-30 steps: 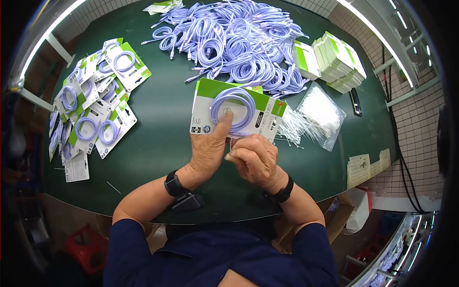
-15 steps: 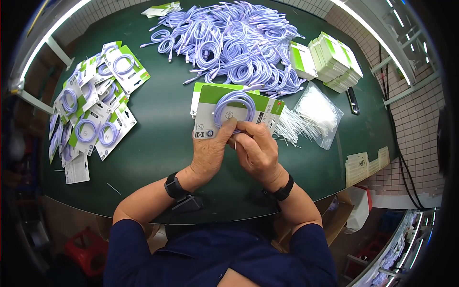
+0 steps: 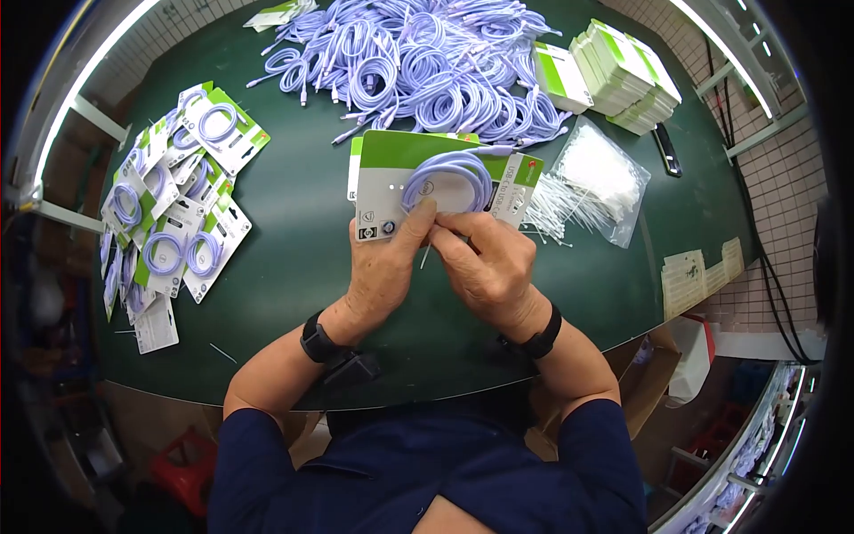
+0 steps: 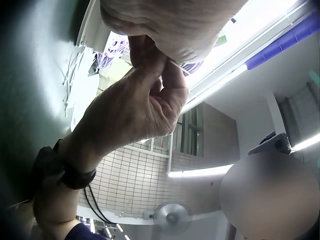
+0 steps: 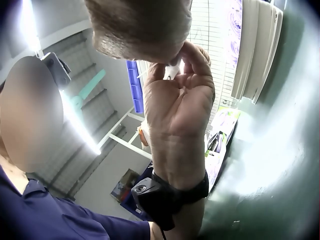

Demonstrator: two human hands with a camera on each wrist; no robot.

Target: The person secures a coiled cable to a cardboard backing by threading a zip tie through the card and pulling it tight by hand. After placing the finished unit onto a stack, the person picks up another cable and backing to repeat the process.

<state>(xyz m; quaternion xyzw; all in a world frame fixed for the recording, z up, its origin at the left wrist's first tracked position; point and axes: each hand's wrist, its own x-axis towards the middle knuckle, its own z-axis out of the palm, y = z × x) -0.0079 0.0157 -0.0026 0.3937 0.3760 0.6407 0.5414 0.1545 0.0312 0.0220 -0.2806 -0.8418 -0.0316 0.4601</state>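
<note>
My left hand (image 3: 381, 271) grips a green and white packaging card (image 3: 378, 191), its thumb pressing on the front at the lower edge of a coiled lilac USB cable (image 3: 485, 185). A second card (image 3: 353, 169) shows behind the first. With thumb and forefinger, my right hand (image 3: 492, 267) pinches a thin white cable tie (image 3: 424, 258) at the foot of the coil, and its tail sticks out below between the hands. The fingertips meet closely there and hide most of the tie. In the left wrist view the right hand (image 4: 132, 107) appears with bent fingers, below the left hand (image 4: 172, 22).
A big heap of lilac cables (image 3: 427, 67) lies at the back of the green table (image 3: 294, 214). Carded cables (image 3: 165, 240) pile up on the left. To the right are stacked cards (image 3: 623, 76), a bag of white ties (image 3: 605, 182) and a black-handled tool (image 3: 666, 149).
The right hand has risen from below the card to the coil's lower edge, its fingers now beside the left thumb. The coil has shifted right on the card.
</note>
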